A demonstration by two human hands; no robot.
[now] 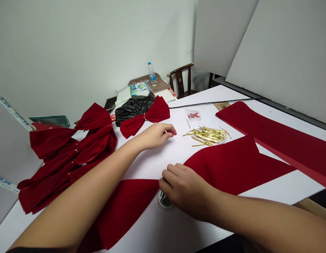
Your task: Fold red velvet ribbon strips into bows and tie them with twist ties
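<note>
Our right hand [185, 189] pinches the red velvet strip [231, 168] at its narrow middle.
Gold twist ties [206, 135] lie just ahead of the curled left hand [154, 136]; whether it holds anything we cannot tell. A tape roll [164, 200] sits beside the right hand.

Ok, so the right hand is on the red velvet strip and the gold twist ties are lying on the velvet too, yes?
Not quite: in the head view, the gold twist ties lie on the white table, just clear of the velvet. The right hand is on the red velvet strip, as you said.
</note>
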